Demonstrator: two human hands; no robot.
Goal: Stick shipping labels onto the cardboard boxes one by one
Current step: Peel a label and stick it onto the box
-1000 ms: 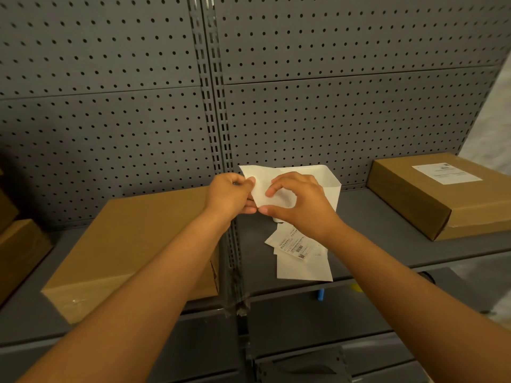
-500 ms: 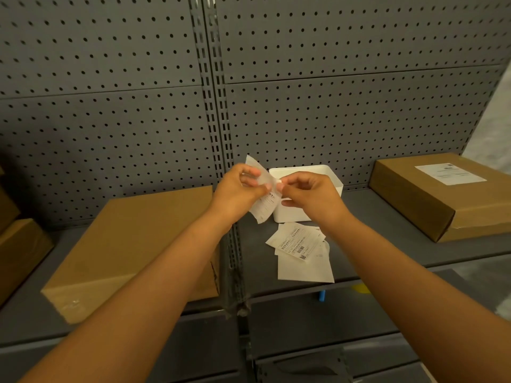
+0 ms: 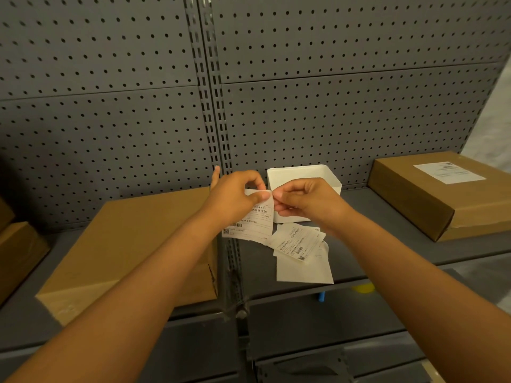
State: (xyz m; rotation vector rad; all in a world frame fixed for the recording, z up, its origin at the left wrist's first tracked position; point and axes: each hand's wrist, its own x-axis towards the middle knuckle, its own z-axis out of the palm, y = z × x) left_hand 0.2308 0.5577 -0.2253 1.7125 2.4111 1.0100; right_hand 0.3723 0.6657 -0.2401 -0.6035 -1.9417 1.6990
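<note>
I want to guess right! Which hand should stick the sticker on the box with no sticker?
Probably the left hand. It already pinches the label, and the bare box lies right beneath it on that side. The right hand only pinches the label's top edge.

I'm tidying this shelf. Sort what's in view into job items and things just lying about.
Job items: printed white shipping label pinched by left hand and right hand; loose white label pile; bare brown cardboard box; labelled brown cardboard box.

Lying about: white plastic bin; grey pegboard.
</note>
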